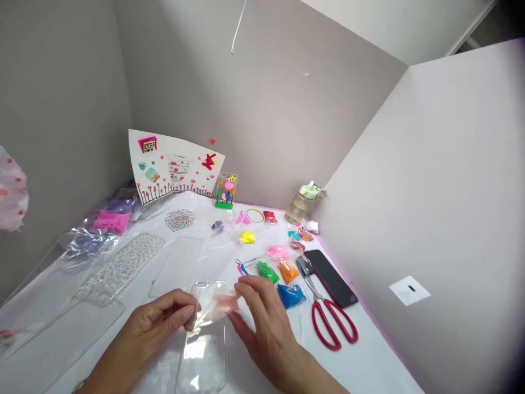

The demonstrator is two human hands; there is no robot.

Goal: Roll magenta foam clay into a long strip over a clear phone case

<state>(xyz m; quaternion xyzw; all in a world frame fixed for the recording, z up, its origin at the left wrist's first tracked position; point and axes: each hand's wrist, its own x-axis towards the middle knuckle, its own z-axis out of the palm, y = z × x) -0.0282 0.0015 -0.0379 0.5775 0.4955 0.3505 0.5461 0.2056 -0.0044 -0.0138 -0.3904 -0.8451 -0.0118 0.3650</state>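
Far left edge: one pink item with red spots [13, 189], partly in view.
Left side of the tabletop [365, 358]: clear plastic bags [88, 246], with one bright pink packet [111, 221] among them; beside these, one clear textured sheet [127, 262].
Rear left: one decorated paper [178, 174], upright against the wall, bearing flowers, stars and a red figure. In front of it, one spread of small gems [179, 220].
Near left: one left hand [158, 325], thumb and index finger pinched on the clear end of the peach packet [225, 302].
Centre: the peach packet, held between both hands over a clear phone case [203, 358]. Behind, standing, one decorated case [226, 191] with a pink bird and a green base.
Right of centre: one right hand [264, 323], thumb and fingers gripping the coloured end of the peach packet; hands close, not touching. Beyond it, packets in yellow [247, 237], green [267, 272], red [269, 217], pale pink [278, 252], orange [288, 271] and blue [291, 296].
Right: one bottle [302, 205], pale green lid; red-handled scissors [317, 297], just beside one dark phone [332, 279].
Far right: one white wall plate [410, 290].
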